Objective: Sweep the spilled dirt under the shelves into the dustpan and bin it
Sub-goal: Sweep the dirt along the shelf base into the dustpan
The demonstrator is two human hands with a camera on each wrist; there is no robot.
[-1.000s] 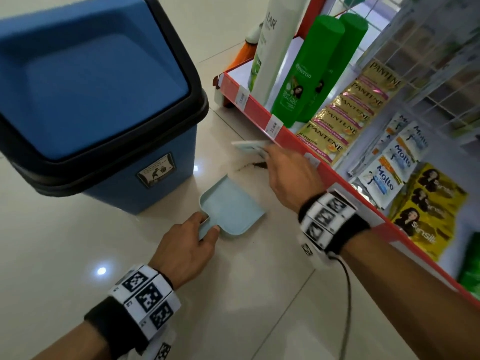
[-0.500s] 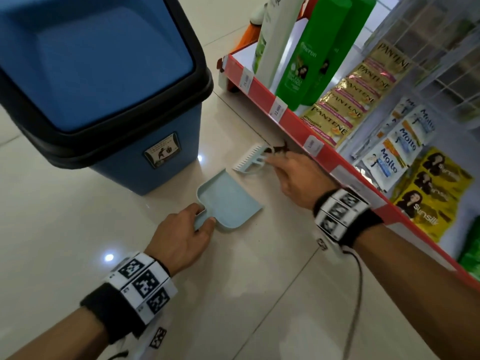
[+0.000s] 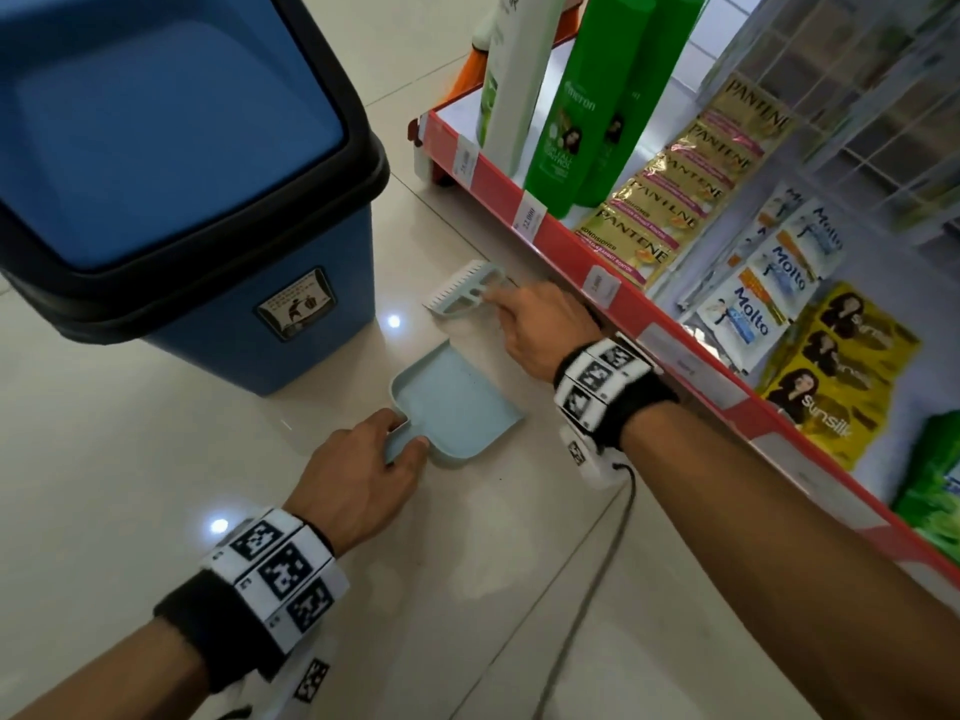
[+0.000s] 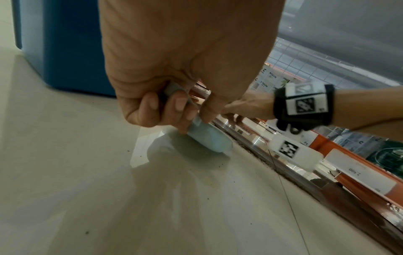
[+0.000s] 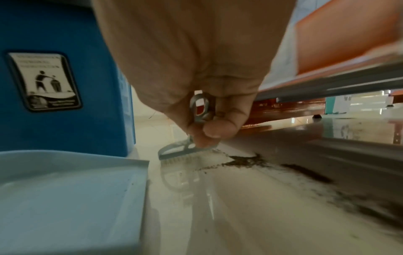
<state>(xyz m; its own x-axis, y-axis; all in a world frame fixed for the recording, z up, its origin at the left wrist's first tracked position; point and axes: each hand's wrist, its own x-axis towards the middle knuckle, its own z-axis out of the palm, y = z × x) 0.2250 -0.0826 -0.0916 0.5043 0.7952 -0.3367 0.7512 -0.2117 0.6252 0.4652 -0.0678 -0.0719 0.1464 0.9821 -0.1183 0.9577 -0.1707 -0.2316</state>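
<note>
A pale blue dustpan (image 3: pixel 454 402) (image 5: pixel 65 198) lies flat on the tiled floor. My left hand (image 3: pixel 363 459) (image 4: pixel 174 110) grips its short handle (image 4: pixel 209 138). A small pale blue hand brush (image 3: pixel 462 296) (image 5: pixel 181 153) rests bristles-down on the floor just beyond the pan's mouth. My right hand (image 3: pixel 540 324) (image 5: pixel 207 129) holds its handle. Dark spilled dirt (image 5: pixel 246 161) lies along the floor at the shelf's foot, right of the brush. A blue bin (image 3: pixel 171 163) with a black rim stands at the left.
The red-edged bottom shelf (image 3: pixel 623 298) runs diagonally on the right, low over the floor, with shampoo bottles (image 3: pixel 587 96) and hanging sachets (image 3: pixel 670 184) on it. A thin black cable (image 3: pixel 608 553) trails from my right wrist across the tiles.
The brush has come out from the shelf edge toward the bin and now stands bristles-down before the dustpan. My left hand has kept the dustpan in place.
</note>
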